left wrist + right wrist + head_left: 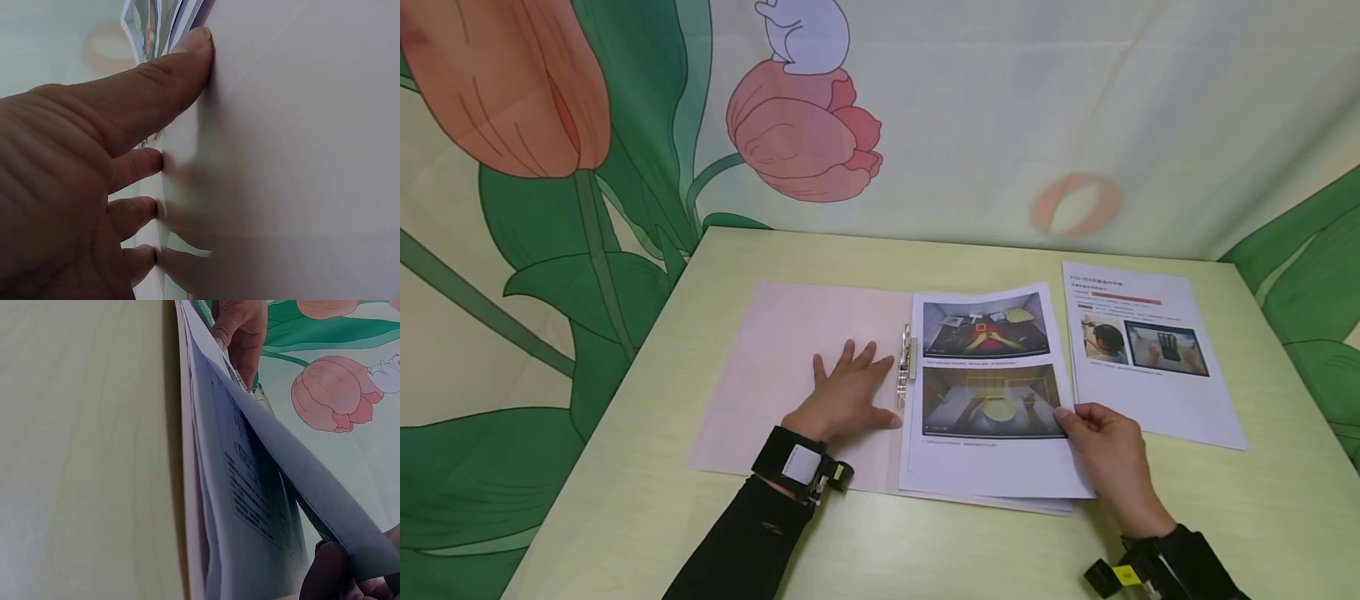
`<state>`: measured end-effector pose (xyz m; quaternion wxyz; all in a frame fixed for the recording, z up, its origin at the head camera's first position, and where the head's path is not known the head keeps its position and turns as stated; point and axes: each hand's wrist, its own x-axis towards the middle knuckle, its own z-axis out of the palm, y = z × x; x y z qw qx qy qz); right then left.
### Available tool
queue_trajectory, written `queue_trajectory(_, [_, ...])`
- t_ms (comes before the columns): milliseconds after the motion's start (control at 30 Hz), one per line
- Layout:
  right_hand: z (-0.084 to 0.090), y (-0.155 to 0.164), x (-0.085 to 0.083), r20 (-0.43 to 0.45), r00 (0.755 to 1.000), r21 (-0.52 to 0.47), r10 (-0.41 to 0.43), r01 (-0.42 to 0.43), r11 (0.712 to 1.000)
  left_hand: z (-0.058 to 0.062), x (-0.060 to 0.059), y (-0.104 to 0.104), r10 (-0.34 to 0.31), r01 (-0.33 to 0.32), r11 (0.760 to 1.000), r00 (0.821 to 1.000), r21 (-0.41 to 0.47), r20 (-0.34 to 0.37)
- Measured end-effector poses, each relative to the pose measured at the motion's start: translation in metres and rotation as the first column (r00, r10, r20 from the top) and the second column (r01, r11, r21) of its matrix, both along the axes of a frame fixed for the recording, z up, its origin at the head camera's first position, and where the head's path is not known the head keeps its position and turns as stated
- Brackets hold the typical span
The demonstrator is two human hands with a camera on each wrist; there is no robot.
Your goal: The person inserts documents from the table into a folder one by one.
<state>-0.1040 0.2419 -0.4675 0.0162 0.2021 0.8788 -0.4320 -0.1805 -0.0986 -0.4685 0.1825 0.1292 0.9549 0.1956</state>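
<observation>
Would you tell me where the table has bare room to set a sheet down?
Bare table lies left of the pink folder, along the far edge by the backdrop, and in front of the loose sheet. The middle is crowded: left hand on the folder, right hand lifting the top page.

Left hand (pixel 69 187) lies flat on pink folder cover (pixel 300 156), fingers spread; thumb tip just below paper edges (pixel 165 22).

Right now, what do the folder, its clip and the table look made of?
Folder: pale pink, matte, probably thin card or plastic; it lies flat. Clip: likely metal, shiny and silvery. Table: pale yellow-green wood-grain surface, perhaps laminate.
</observation>
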Motion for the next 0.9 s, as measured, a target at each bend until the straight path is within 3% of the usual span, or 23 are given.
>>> queue_trajectory(900, [0.0018, -0.0064, 0.0018, 0.044, 0.997, -0.049, 0.070, -0.068, 0.997, -0.0016, -0.0004, -0.0011, -0.002, 0.003, 1.000, 1.000, 0.006, -0.016])
